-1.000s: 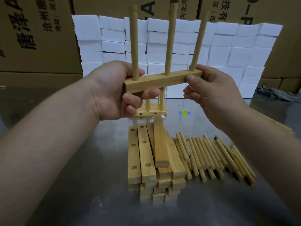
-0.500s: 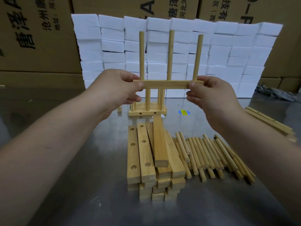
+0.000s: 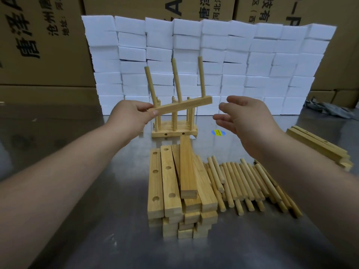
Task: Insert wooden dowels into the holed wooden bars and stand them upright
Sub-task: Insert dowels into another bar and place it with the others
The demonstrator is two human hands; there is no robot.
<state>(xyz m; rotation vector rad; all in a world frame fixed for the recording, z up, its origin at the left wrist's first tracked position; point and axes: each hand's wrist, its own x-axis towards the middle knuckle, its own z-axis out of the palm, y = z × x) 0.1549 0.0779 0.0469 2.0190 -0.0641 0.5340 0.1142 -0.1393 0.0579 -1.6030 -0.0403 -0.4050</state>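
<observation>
My left hand pinches the left end of a wooden bar that carries three dowels pointing up; the bar is tilted, its right end higher, and hangs in the air above the finished racks standing on the table. To the right of the bar's free end, my right hand is apart from it, fingers spread, holding nothing. A pile of holed bars lies in front of me, with loose dowels spread to its right.
A wall of white foam blocks stands behind the racks, with cardboard boxes beyond. More wooden bars lie at the right edge of the steel table. A blue-yellow sticker marks the table.
My right hand has let go of the bar's right end and drawn away to the right. The bar, now in my left hand alone, has moved farther away and tilted.
</observation>
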